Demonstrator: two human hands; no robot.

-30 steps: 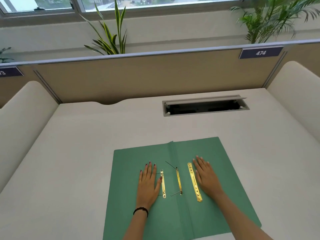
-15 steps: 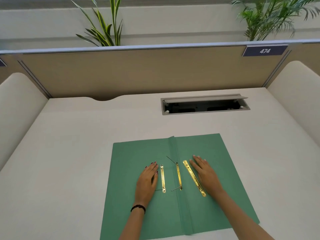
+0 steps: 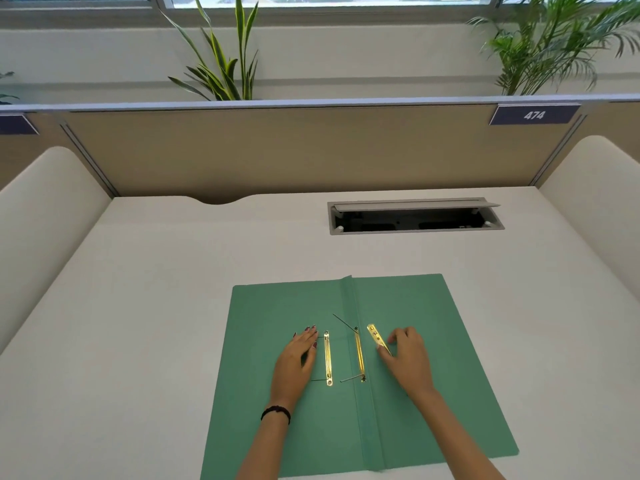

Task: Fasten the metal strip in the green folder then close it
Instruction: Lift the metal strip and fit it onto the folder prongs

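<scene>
The green folder (image 3: pixel 460 358) lies open on the desk in front of me. A gold fastener base (image 3: pixel 359 355) sits beside its spine with two thin prongs sticking out. On the left flap lies a second gold bar (image 3: pixel 328 358), and my left hand (image 3: pixel 298 356) rests just to its left, fingers loosely together, holding nothing. My right hand (image 3: pixel 407 355) is curled on the loose gold metal strip (image 3: pixel 374 335), whose far end is lifted off the right flap and tilted.
A cable hatch (image 3: pixel 415 216) stands open in the desk behind the folder. A tan partition (image 3: pixel 294 150) closes the back, with cream side panels (image 3: pixel 41 220) left and right. Plants stand behind the partition.
My right hand went from lying flat beside the strip to curling around it and lifting its far end. My left hand drew its fingers together and shifted slightly away from the left bar.
</scene>
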